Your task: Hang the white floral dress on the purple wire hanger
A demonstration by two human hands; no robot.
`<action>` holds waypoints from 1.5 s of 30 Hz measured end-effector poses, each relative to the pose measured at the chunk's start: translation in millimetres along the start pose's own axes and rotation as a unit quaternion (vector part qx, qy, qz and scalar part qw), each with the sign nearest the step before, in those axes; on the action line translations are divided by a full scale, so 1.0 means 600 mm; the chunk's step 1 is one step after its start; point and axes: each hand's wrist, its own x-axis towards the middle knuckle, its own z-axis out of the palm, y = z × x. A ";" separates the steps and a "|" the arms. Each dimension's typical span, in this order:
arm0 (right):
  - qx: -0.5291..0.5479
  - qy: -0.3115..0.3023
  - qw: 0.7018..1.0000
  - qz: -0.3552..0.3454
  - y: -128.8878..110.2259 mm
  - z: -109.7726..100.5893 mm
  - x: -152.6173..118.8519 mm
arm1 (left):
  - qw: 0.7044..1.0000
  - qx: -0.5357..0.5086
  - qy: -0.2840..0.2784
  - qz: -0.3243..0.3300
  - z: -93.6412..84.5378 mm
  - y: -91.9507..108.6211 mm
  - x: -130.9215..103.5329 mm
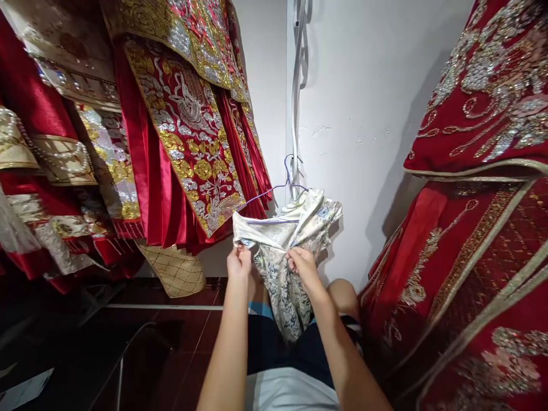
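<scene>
So a pale floral top (282, 285) is hanging on a thin purple hanger (287, 177) right in front of the person, against the white wall (355, 125) and just above their lap. The left hand (238, 261) is closing on the shoulder edge at the top's left end, thumb and fingers pinching the cloth. The right hand (302, 264) is gripping too, fingers bunched on the front where the neckline edges are meeting. The hanger's hook is sitting beside a white upright strip (295, 85), though I can't really tell if it's latched onto anything. Over on the left, a red robe (192, 131) is showing off heavy gold and silver embroidery, with a tan quilted piece (175, 271) dangling below it. On the right, a red beaded gown (483, 114) is hanging close by, and dark floor tiles (188, 337) are running underneath
</scene>
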 end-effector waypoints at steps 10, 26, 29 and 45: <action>-0.059 -0.004 0.997 0.049 0.028 -0.129 -0.040 | 0.969 0.188 -0.155 -0.034 -0.008 -0.060 -0.095; 0.071 -0.038 0.996 0.042 -0.042 -0.059 -0.073 | 0.858 0.309 -0.403 0.077 0.038 -0.042 -0.171; 0.131 -0.075 0.986 0.077 -0.089 -0.070 -0.081 | 0.759 0.377 -0.531 -0.023 0.013 -0.043 -0.146; -0.309 -0.003 0.934 -0.179 -0.118 -0.086 0.186 | 0.466 0.789 -0.355 0.184 -0.025 0.169 0.037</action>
